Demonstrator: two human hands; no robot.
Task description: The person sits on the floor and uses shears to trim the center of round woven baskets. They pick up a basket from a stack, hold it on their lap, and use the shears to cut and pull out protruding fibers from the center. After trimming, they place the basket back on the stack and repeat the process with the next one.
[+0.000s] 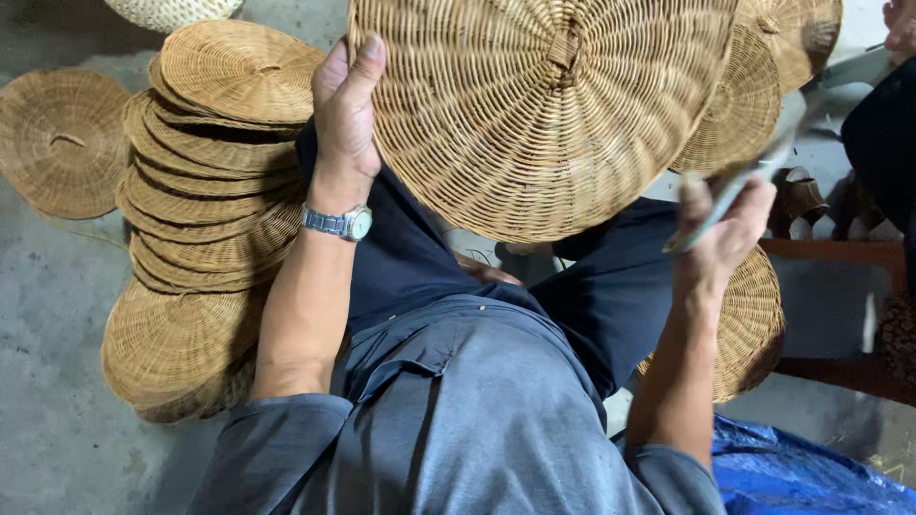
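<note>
Head view, left hand gripping round woven tray upright, right hand clutching shears angled up-right

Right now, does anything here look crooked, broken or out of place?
Only the pile of round woven rattan discs on the grey concrete floor: it leans, its layers slipped sideways. The large round woven rattan disc in the left hand looks whole. The right hand grips a blurred metal tool.

Grey shirt, silver wristwatch
</note>
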